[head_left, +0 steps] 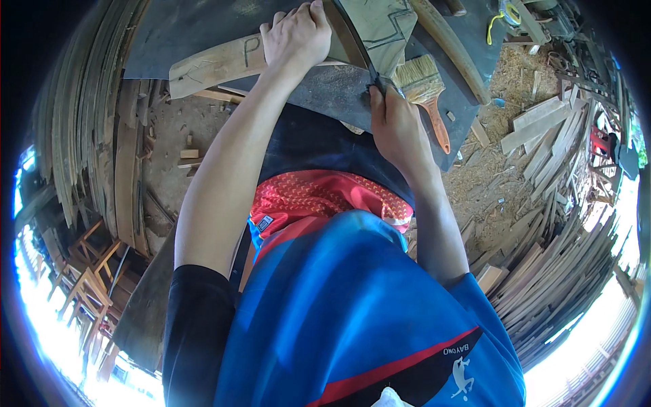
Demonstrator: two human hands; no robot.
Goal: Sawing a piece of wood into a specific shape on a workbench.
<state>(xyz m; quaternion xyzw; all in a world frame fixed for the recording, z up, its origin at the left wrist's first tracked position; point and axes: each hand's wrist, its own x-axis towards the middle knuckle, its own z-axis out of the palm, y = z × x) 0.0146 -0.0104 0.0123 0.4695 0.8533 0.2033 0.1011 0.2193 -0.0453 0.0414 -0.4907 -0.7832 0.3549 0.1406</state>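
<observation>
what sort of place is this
Probably a woodworking shop: stacked planks at the right, sawdust-like litter on the floor, and a tape measure near the top edge all suggest it.

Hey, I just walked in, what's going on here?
A person is bent over a dark worktop. Their left hand rests on a curved wooden board, while the right hand grips a long, thin dark tool running out of frame. A wide brush lies beside the right hand.
</observation>
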